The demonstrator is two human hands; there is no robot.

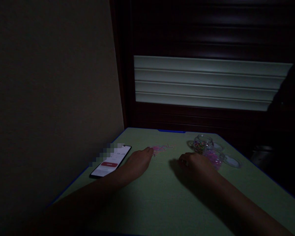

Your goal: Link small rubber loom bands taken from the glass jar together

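The green-topped table (157, 203) takes up most of the near side of this dim room, with the pale slatted panel (206, 82) behind its far edge. Two bare hands work over it. The left hand (139, 160) lies palm down, fingers stretched out and close together, the tips at the left edge of the small pile; whether they pinch any of it I cannot tell. The right hand (196, 164) is curled, fingertips drawn in toward the thumb, just left of the jars; in this poor light, it may hold a tiny piece or nothing. A lit phone (109, 165) lies on the left. On the right are a far jar (203, 143) of mixed colours and a near jar (214, 158) of pink pieces, with a clear lid (232, 162) flat to the right of the near one. Smallest is the pile of thin pinkish loops or strands (159, 149), toward the far middle. The step in hand looks like handling these fine pieces; the next move calls for a light fingertip pinch, clear of the jars.
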